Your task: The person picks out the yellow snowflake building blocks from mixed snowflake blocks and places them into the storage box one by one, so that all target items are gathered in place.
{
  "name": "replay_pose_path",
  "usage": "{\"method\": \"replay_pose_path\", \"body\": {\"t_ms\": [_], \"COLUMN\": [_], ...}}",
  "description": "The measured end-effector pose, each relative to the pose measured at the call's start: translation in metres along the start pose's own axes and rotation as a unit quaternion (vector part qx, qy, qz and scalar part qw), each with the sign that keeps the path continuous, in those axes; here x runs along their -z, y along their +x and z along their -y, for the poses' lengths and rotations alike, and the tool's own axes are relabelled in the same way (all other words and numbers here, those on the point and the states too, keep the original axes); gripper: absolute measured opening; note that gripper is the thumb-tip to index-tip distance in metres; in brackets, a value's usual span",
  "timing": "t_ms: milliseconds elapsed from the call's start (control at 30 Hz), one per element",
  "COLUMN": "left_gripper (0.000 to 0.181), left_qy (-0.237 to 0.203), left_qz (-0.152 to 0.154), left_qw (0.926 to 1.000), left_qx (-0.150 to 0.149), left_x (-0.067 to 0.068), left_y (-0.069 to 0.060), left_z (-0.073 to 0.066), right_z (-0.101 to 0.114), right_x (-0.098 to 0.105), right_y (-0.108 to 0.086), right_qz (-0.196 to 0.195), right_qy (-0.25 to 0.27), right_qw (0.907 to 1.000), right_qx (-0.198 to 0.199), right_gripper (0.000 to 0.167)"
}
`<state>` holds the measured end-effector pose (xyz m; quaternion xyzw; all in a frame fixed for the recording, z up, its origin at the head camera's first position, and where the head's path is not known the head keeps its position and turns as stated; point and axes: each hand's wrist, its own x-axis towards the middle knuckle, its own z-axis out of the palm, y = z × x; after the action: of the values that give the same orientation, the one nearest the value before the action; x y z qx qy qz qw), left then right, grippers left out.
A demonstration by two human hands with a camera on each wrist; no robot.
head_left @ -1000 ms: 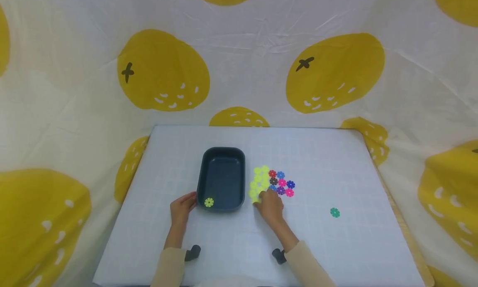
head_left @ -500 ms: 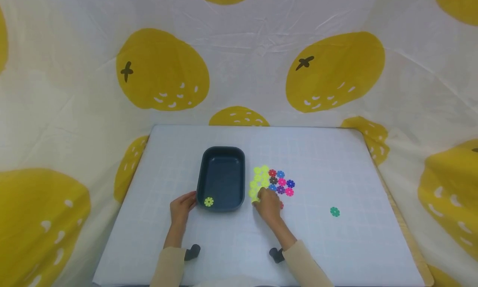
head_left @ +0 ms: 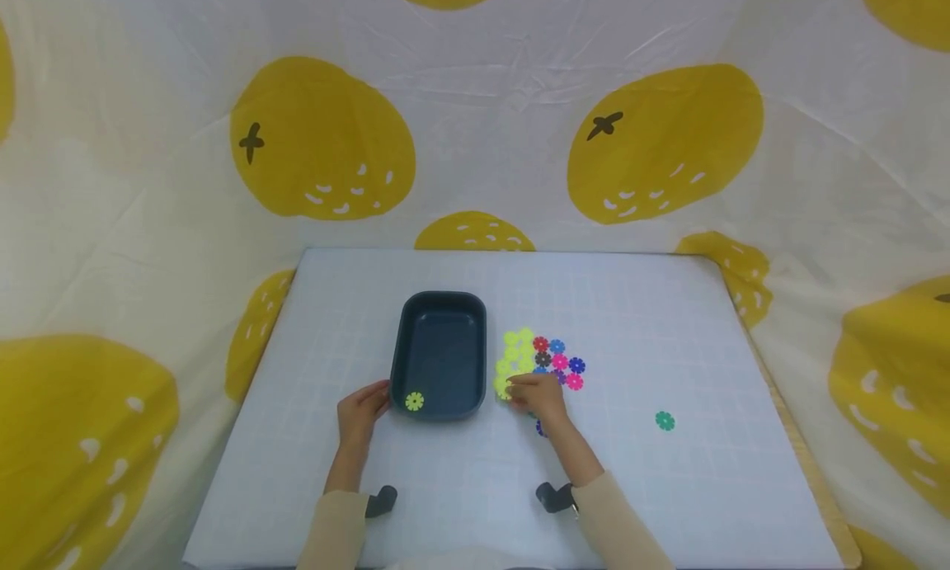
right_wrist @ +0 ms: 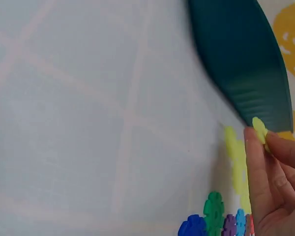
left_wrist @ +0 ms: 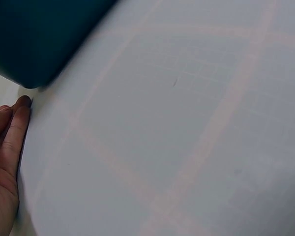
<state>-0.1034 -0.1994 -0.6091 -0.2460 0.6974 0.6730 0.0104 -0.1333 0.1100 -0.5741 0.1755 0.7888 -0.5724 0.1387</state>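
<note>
In the head view the tray, long axis front-to-back, lies left of the right hand, nearer the left hand; in the left wrist view that hand's fingers lie close together; in the right wrist view, fingers pinch a yellow disc.

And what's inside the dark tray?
One yellow-green flower-shaped disc lies inside the dark tray, in the near corner beside the left hand. No other piece shows in there; whatever is directly under the disc is covered.
</note>
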Motion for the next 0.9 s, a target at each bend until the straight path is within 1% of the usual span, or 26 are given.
{"method": "replay_pose_path", "body": {"t_ms": [33,133,267,333,467,667,800,900], "left_gripper": [0.031,0.03,0.029,0.029,0.029,0.028,0.029,0.029], "left_qy": [0.0,0.003,0.002,-0.001,-0.001,-0.005,-0.008,-0.009], "left_qz": [-0.001,-0.003,-0.004,-0.003,-0.003,-0.011,-0.012,-0.011], "left_qw": [1.0,1.0,1.0,1.0,1.0,0.9999,0.9999,0.9999], "left_qx": [0.0,-0.005,-0.006,-0.005,-0.004,-0.001,0.002,-0.002], "left_x": [0.0,0.0,0.0,0.0,0.0,0.0,0.0,0.0], "left_y": [0.001,0.003,0.005,0.005,0.003,0.005,0.006,0.006], "left_z": [0.001,0.002,0.003,0.003,0.002,0.005,0.006,0.005], "right_z": [0.001,0.005,0.013,0.016,0.023,0.03,0.034,0.036], "right_x": [0.002,0.007,0.014,0.017,0.019,0.016,0.014,0.012], "right_y": [0.001,0.003,0.004,0.004,0.003,0.005,0.006,0.005], "right_qz": [0.004,0.011,0.018,0.024,0.026,0.032,0.035,0.037], "right_qy": [0.02,0.064,0.093,0.107,0.127,0.147,0.162,0.173], "right_qw": [0.9997,0.997,0.9936,0.9919,0.9892,0.9865,0.9843,0.9826], "right_qx": [-0.015,-0.041,-0.061,-0.064,-0.067,-0.065,-0.061,-0.057], "right_gripper": [0.028,0.031,0.034,0.035,0.032,0.032,0.03,0.03]}}
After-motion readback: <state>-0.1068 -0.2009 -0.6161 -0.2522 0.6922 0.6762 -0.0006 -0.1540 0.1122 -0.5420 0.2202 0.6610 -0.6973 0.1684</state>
